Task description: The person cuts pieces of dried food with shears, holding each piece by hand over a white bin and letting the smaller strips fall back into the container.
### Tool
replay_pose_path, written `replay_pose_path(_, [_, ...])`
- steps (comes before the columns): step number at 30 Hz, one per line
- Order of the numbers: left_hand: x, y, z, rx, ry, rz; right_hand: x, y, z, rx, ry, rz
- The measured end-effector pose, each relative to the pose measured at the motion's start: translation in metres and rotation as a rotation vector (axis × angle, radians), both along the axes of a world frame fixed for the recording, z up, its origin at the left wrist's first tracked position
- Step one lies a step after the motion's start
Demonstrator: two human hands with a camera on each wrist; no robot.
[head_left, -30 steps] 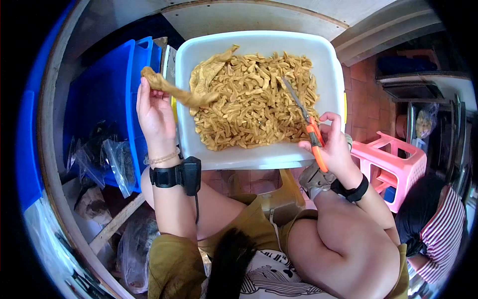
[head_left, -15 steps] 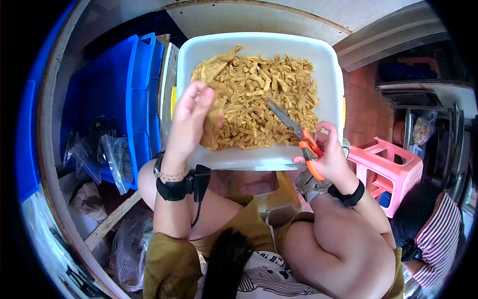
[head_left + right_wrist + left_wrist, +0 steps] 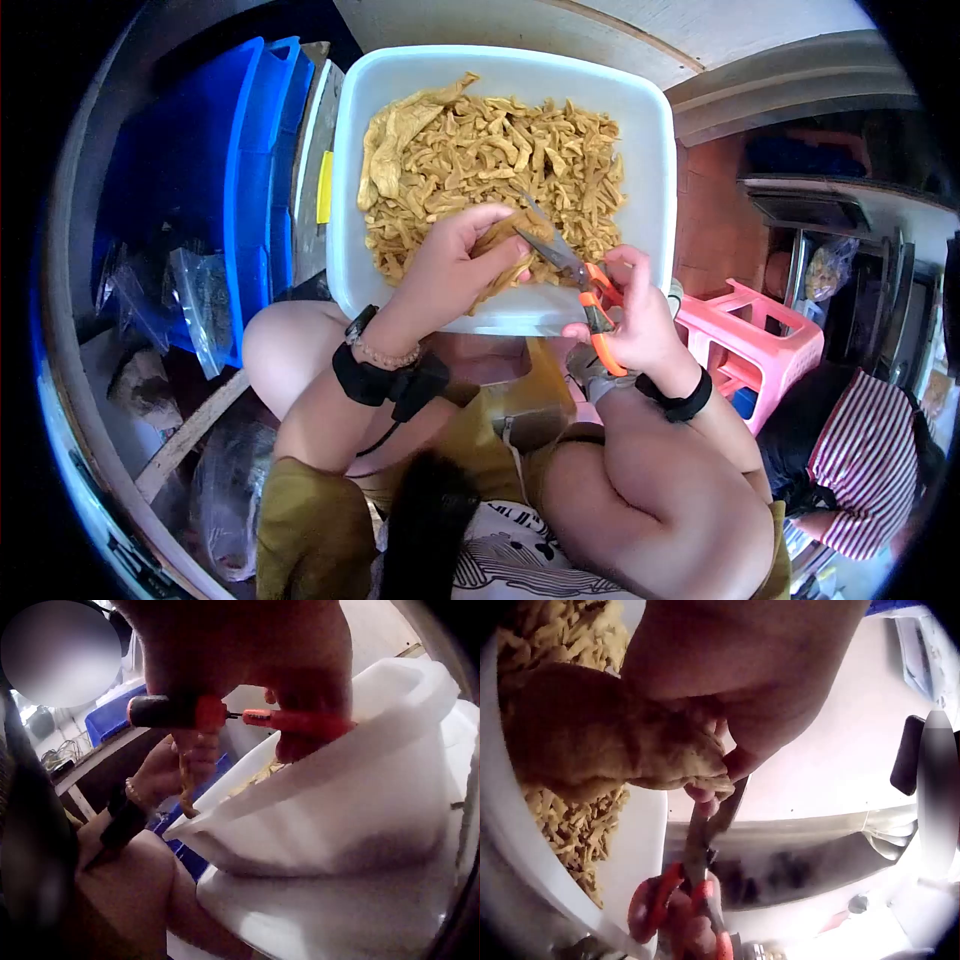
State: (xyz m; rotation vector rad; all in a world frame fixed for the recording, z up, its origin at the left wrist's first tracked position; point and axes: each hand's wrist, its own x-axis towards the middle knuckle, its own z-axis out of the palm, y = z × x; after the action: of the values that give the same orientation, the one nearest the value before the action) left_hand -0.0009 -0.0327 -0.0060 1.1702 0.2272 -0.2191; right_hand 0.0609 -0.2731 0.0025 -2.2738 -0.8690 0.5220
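In the head view my left hand [image 3: 440, 275] pinches a long, tan, wrinkled piece [image 3: 592, 742] over the near side of a white tub. Below the fingers the piece hangs in soft folds. My right hand [image 3: 645, 315] grips orange-handled scissors [image 3: 598, 320], thumb and fingers in the handles. The blades stand apart at the piece, close by the left fingertips. Short tan strips [image 3: 500, 150] are heaped across the tub [image 3: 652, 200]. A larger wrinkled tan piece [image 3: 395, 150] lies on the heap at its far left.
Blue crates [image 3: 240, 170] stand left of the tub, with clear plastic bags [image 3: 205, 310] beside them. A pink stool [image 3: 760, 330] is on the right, near a person in a striped shirt [image 3: 865, 460]. My bent knees are below the tub's near edge.
My left hand has swung from the tub's left edge inward to the right, bringing the tan piece to the scissors. The right hand has moved slightly down and left with the scissors.
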Motion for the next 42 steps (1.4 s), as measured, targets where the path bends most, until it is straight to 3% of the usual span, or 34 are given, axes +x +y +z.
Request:
replay_pose_path(6, [0.001, -0.001, -0.004, 0.017, -0.057, -0.09, 0.001, 0.005, 0.021, -0.039, 0.056, 0.003])
replay_pose_path(9, [0.0, 0.002, -0.002, 0.108, -0.08, -0.103, 0.007, 0.012, 0.046, -0.146, 0.167, 0.015])
replay_pose_path(11, [-0.001, 0.001, -0.003, 0.041, -0.058, -0.091, 0.011, 0.016, 0.055, -0.235, 0.225, 0.035])
replay_pose_path(15, [0.0, 0.003, -0.004, -0.015, 0.016, -0.055, 0.006, 0.016, 0.049, -0.206, 0.246, -0.004])
replay_pose_path(20, [0.005, 0.005, -0.01, 0.046, -0.04, -0.016, -0.001, 0.011, 0.037, 0.014, 0.215, -0.021])
replay_pose_path(34, [0.006, 0.008, -0.01, 0.14, -0.03, -0.009, -0.002, 0.017, 0.042, -0.149, 0.199, -0.067])
replay_pose_path(37, [0.005, 0.01, -0.006, 0.337, -0.123, -0.093, -0.003, 0.018, 0.042, -0.135, 0.183, -0.035])
replay_pose_path(39, [0.001, 0.008, 0.003, 0.43, -0.121, -0.339, -0.004, 0.019, 0.041, -0.127, 0.163, -0.005])
replay_pose_path(42, [-0.001, 0.005, 0.002, 0.369, -0.076, -0.351, -0.004, 0.019, 0.041, -0.168, 0.136, 0.059])
